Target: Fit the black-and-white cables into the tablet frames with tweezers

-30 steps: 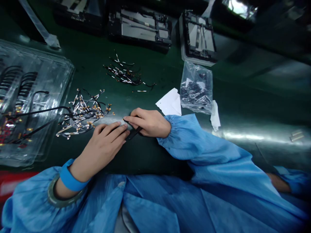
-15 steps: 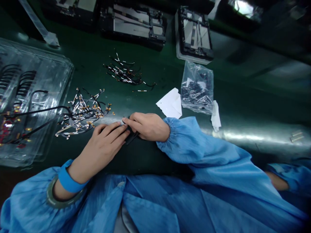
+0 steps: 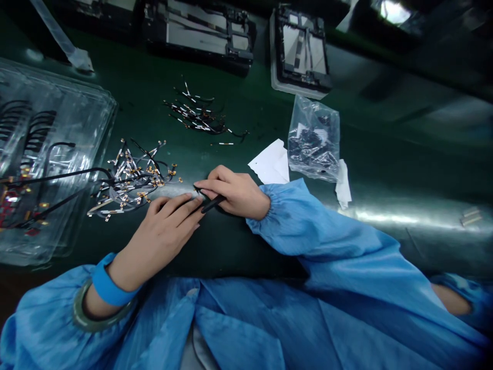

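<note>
My right hand (image 3: 236,192) is closed around slim black tweezers (image 3: 213,204), whose wide end sticks out toward me. Its fingertips meet those of my left hand (image 3: 169,226) just above the green table. A tiny dark and gold part (image 3: 197,190) shows between the two sets of fingertips, most of it hidden. My left fingers lie close together, bent down over the table, their tips pressed on something small; the thumb is out of sight. Left of my hands is a tangled pile of flex cables (image 3: 133,177) with gold ends. A second pile of thin black cables (image 3: 198,115) lies farther back.
Stacked clear plastic trays (image 3: 88,110) with cables stand at the left. Black device frames (image 3: 200,36) sit at the back, with another stack (image 3: 304,51) beside them. A clear bag of dark parts (image 3: 314,149) and white paper (image 3: 271,162) lie to the right.
My right hand has shifted slightly, and the black tweezers have swung up so their end now points across the left fingers. My left hand stays in place.
</note>
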A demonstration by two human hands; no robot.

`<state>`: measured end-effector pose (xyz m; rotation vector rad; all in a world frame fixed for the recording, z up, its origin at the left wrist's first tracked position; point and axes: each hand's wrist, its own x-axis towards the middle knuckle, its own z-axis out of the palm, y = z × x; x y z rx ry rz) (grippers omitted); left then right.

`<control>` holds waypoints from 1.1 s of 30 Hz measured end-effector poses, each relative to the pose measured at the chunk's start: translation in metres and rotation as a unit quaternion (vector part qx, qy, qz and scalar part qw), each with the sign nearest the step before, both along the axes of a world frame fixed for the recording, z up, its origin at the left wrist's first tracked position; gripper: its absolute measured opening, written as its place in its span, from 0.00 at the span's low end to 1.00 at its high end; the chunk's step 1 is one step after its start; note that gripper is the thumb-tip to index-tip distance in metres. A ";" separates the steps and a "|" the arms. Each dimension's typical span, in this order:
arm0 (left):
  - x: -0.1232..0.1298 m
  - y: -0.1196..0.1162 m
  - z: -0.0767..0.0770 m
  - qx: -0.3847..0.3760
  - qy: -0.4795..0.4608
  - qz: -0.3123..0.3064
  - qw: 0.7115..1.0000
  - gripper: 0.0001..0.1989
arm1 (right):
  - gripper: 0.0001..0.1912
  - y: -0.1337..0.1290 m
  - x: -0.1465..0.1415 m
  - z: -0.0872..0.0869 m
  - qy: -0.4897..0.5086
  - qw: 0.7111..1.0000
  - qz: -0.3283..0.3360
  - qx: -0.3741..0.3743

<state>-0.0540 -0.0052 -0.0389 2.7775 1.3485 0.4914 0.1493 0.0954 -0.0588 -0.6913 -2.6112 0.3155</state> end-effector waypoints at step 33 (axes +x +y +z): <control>-0.001 -0.002 -0.005 -0.004 0.010 0.002 1.000 0.15 | 0.08 0.039 -0.029 0.042 -0.149 0.947 0.032 -0.281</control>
